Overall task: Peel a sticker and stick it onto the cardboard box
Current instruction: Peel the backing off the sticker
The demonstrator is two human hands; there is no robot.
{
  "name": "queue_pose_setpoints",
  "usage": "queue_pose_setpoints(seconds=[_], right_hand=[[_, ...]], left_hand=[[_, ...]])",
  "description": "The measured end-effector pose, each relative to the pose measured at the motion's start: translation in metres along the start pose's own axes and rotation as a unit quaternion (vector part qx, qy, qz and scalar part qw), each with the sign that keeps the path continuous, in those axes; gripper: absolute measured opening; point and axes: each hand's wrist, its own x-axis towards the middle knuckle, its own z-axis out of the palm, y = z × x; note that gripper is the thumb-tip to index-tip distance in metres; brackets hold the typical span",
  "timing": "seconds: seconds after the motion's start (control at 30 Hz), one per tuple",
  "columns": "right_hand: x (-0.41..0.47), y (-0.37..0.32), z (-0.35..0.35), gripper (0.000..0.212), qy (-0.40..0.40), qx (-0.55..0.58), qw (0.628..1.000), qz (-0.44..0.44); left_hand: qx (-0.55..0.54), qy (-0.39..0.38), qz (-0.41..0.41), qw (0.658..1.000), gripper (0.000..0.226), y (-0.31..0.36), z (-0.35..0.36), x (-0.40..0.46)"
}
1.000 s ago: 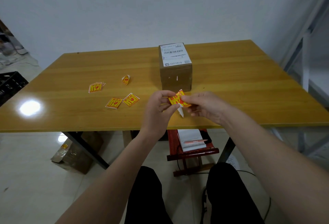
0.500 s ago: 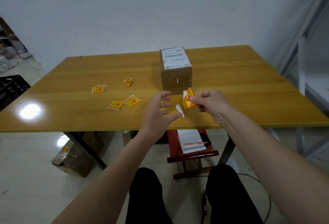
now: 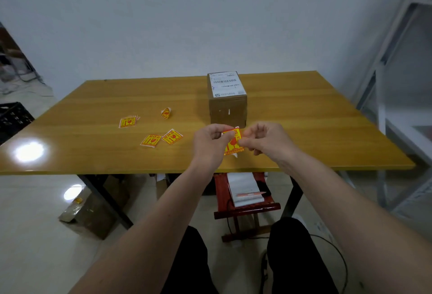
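A brown cardboard box (image 3: 228, 111) with a white shipping label on top stands on the wooden table (image 3: 304, 118), just beyond my hands. Between my hands hangs a yellow and red sticker (image 3: 232, 142) with a bit of white backing showing at its lower edge. My left hand (image 3: 210, 144) pinches its upper left corner. My right hand (image 3: 266, 141) pinches its right edge. Both hands hover over the table's front edge, a short way in front of the box.
Several more yellow stickers lie on the table to the left: one (image 3: 127, 121), a curled one (image 3: 166, 113) and two (image 3: 161, 139) side by side. Under the table stand a red stool (image 3: 245, 207) with a notepad and pen, and a cardboard box (image 3: 91, 211) on the floor.
My left hand had let go, with the sticker hanging from my right hand. Now the left hand has come back and pinches the sticker's corner again.
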Motion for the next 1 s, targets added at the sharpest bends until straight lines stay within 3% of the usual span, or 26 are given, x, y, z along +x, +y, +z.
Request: queue_pose_setpoints(seconds=[0.27,0.4,1.0], right_hand=[[0.013,-0.013,-0.002,0.016,-0.003,-0.031,1.0,0.0],[0.017,-0.012,-0.003,0.018,-0.026,-0.043,0.999,0.01],[0.021,-0.009,-0.006,0.024,-0.107,-0.079,0.991,-0.003]], left_hand=[[0.112,-0.04,0.071,0.99,0.016,-0.007,-0.008,0.007],[0.155,-0.036,0.093,0.983,0.008,-0.01,-0.009,0.009],[0.186,-0.066,0.13,0.972,0.005,-0.016,-0.015,0.014]])
